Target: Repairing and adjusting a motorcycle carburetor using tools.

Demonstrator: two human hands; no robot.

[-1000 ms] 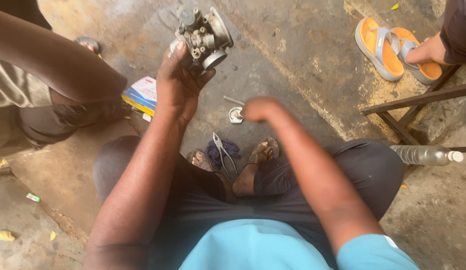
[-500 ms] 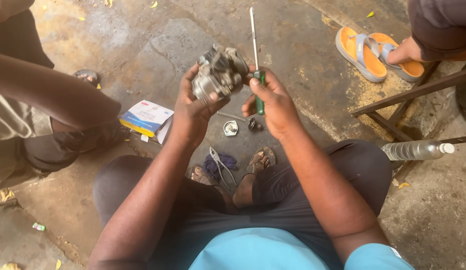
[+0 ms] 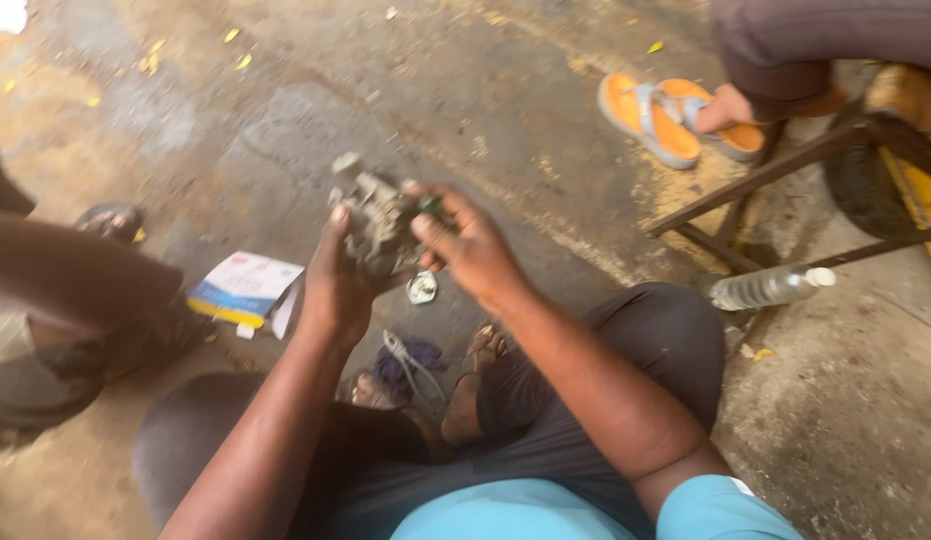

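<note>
Both hands were closed on the work: the left hand [image 3: 337, 285] gripped the grey metal carburettor [image 3: 373, 215], the right hand [image 3: 467, 250] pressed a green-handled tool [image 3: 431, 206] against it, and, judging by that, the job was unfinished.

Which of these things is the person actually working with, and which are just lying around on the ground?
In hand:
grey metal engine part, gripped by left hand
green-handled tool, in right hand

Lying about:
small round metal piece
white, blue and yellow cardboard box
clear plastic bottle
orange flip-flops, by another person's foot
</note>
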